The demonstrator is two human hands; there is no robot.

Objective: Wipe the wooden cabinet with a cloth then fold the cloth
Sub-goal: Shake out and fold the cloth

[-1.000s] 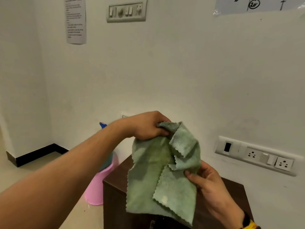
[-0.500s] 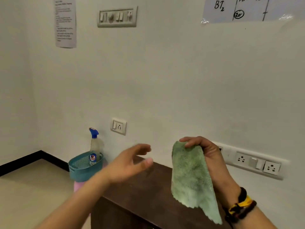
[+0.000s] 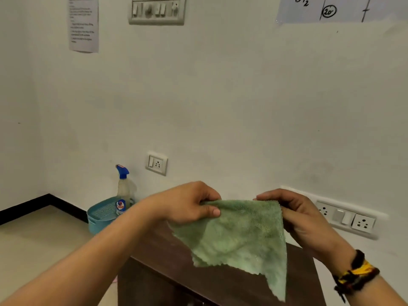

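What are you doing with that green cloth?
A person is holding the green cloth up in the air with both hands. The left hand and the right hand each pinch a top corner, so the cloth hangs spread out above the wooden cabinet. It looks like the start of folding it. A spray bottle stands in a blue basket nearby.

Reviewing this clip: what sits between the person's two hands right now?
In the head view, the green cloth spans the gap: the left hand and right hand each pinch its top edge, and it hangs above the wooden cabinet.
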